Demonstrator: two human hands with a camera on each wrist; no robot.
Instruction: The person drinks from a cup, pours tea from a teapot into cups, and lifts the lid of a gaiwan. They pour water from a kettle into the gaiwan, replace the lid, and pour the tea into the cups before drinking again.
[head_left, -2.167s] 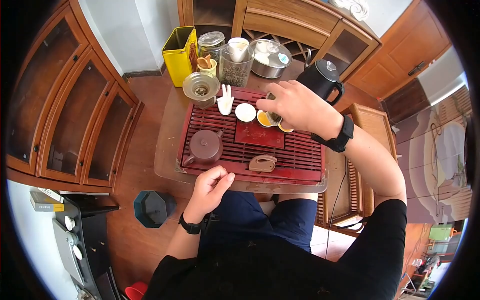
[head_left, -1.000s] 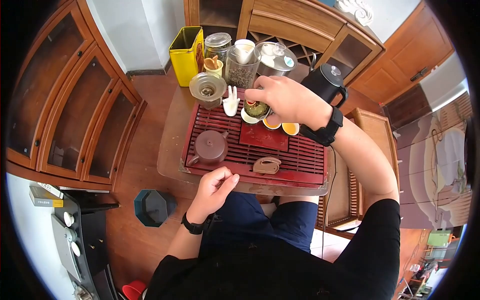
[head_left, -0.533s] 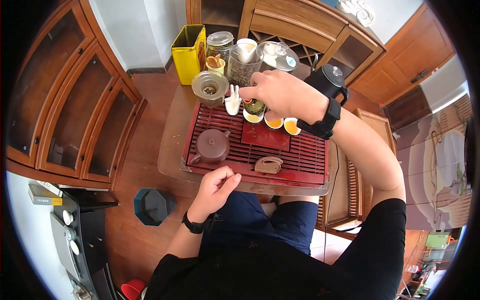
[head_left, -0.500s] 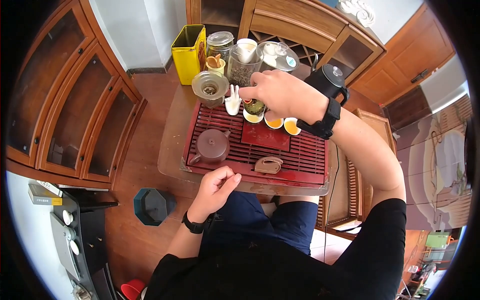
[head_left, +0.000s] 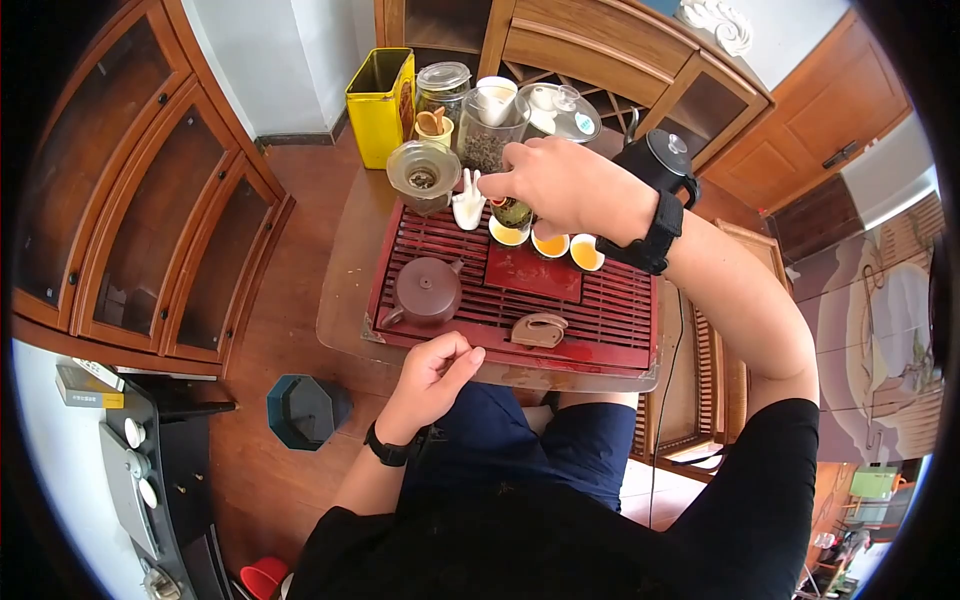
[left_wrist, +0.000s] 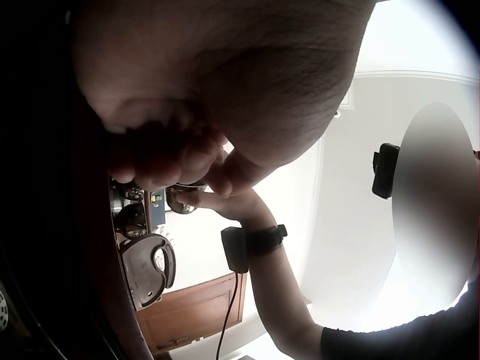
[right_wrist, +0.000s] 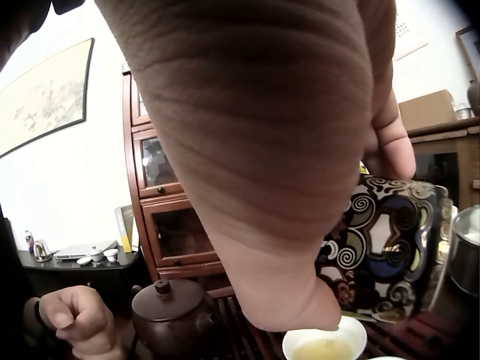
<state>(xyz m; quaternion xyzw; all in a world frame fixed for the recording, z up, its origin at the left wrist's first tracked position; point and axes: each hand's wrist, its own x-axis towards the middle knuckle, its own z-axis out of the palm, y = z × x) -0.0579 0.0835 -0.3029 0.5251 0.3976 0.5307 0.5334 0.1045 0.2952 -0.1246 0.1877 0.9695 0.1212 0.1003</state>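
Right hand (head_left: 565, 185): its fingers are curled around a small patterned vessel (right_wrist: 382, 251) and pinch it near the rim; the vessel is tilted, with dark swirl decoration on its side.
Under the right fingers: a white cup (head_left: 509, 235) stands directly below the vessel, with pale yellow tea in it; in the right wrist view the same cup (right_wrist: 324, 345) is just beneath the thumb.
Beside that cup: two more cups (head_left: 568, 248) with orange tea stand in a row, away from the fingertips toward the wrist.
Left hand (head_left: 432, 370): its fingers are loosely curled and hold nothing; the hand rests at the near edge of the red tea tray (head_left: 610, 310).
In front of the left fingers: a brown clay teapot (head_left: 425, 290) sits on the tray, near but apart from the hand.
Between both hands: a small brown holder (head_left: 540, 329) lies on the tray.
Past the right fingertips: a white hand-shaped figure (head_left: 467, 203), a glass strainer (head_left: 423, 172), a jar of tea leaves (head_left: 487, 140) and a yellow tin (head_left: 381, 92).
Behind the right wrist: a black kettle (head_left: 660, 160).
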